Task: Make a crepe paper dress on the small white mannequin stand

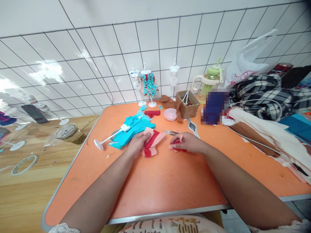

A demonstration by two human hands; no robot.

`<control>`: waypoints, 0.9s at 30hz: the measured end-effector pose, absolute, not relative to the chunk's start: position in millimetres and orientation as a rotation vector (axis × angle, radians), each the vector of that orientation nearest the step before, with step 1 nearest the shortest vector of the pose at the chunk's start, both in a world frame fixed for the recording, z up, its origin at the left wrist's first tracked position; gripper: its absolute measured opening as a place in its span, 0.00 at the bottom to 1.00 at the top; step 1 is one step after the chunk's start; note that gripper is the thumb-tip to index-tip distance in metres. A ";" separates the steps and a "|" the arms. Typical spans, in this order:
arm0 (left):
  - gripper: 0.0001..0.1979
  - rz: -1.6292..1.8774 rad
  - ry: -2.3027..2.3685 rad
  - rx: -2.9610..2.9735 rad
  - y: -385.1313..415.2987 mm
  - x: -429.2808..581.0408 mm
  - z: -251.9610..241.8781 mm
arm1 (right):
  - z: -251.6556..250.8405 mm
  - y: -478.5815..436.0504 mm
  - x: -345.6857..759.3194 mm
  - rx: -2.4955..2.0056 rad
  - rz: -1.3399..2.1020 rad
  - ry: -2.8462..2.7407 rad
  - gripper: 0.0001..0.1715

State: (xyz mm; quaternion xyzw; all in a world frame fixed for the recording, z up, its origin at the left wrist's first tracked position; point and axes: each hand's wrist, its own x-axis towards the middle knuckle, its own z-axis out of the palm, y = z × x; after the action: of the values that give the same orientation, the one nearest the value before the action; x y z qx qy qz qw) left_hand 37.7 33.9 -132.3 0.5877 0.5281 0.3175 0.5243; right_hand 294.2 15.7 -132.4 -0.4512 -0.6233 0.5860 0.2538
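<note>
My left hand (pixel 140 142) pinches a piece of red and pink crepe paper (pixel 152 142) by its left side, just above the orange table. A hand's width to the right, my right hand (pixel 186 142) is closed on a smaller red and pink paper scrap (pixel 179 146), partly covered by the fingers. Small thread snips (pixel 171 132) lie between and behind the hands. Beyond my left hand, a white doll mannequin (pixel 125 127) rests on its side over bright blue crepe paper (pixel 131 136).
Mannequins stand at the back, one in a teal and red ruffled dress (pixel 148 84). Nearby are a folded red strip (pixel 152 113), a pink bowl (pixel 170 114), a cardboard box (pixel 188 105) and a green-lidded jug (pixel 211 79). Cloth and paper sheets (pixel 257 139) fill the right side.
</note>
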 end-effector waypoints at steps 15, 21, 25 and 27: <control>0.20 0.546 1.177 2.664 22.6 42.0 -138.8 | -127.2 27.5 314.5 -1.090 1.760 -0.942 0.21; 0.18 0.242 1.216 2.668 14.5 51.7 -143.9 | -126.0 29.0 319.6 -1.116 1.730 -1.006 0.20; 0.19 0.322 1.359 2.526 7.8 54.5 -136.4 | -123.3 27.6 317.1 -0.941 1.803 -0.777 0.19; 0.20 0.538 1.378 2.392 5.9 56.3 -131.0 | -123.4 23.8 307.4 -0.855 1.893 -0.743 0.19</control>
State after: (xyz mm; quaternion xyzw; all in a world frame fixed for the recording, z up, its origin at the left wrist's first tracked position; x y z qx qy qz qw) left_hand 56.3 5.9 -131.0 0.8390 0.4833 0.1888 0.1640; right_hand 307.4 23.8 -123.4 -0.3460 -0.3005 0.7660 0.4508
